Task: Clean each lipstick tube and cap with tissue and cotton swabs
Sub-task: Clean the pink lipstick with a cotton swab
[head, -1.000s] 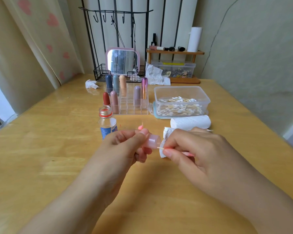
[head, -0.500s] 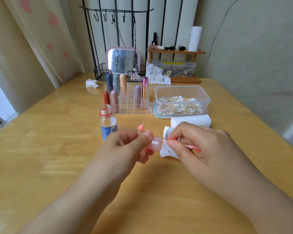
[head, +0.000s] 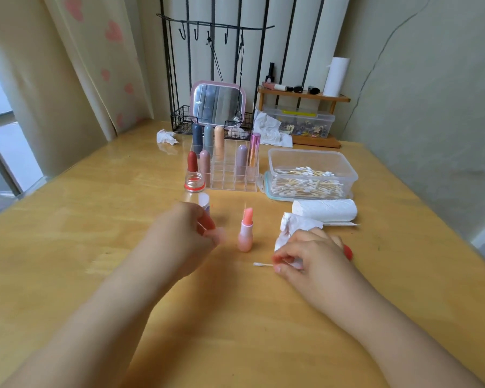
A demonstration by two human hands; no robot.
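Note:
An uncapped pink lipstick [head: 245,233] stands upright on the wooden table [head: 95,247] between my hands. My left hand [head: 182,239] is blurred to its left, and its fingertips grip a pale pink cap [head: 217,237]. My right hand [head: 311,259] rests low on the table to the right. It pinches a cotton swab [head: 261,264] whose white tip points left. A crumpled tissue [head: 291,229] with pink stains lies partly under that hand.
An open clear bottle [head: 193,189] stands behind my left hand. Further back are a clear organizer [head: 230,177] with several lipsticks, a box of cotton swabs [head: 311,177], a tissue roll [head: 325,210], a mirror [head: 218,103] and a crumpled tissue [head: 165,136].
The swab has come out of the cap and my hands have moved apart. My right hand dropped to the table. The standing lipstick now shows between them.

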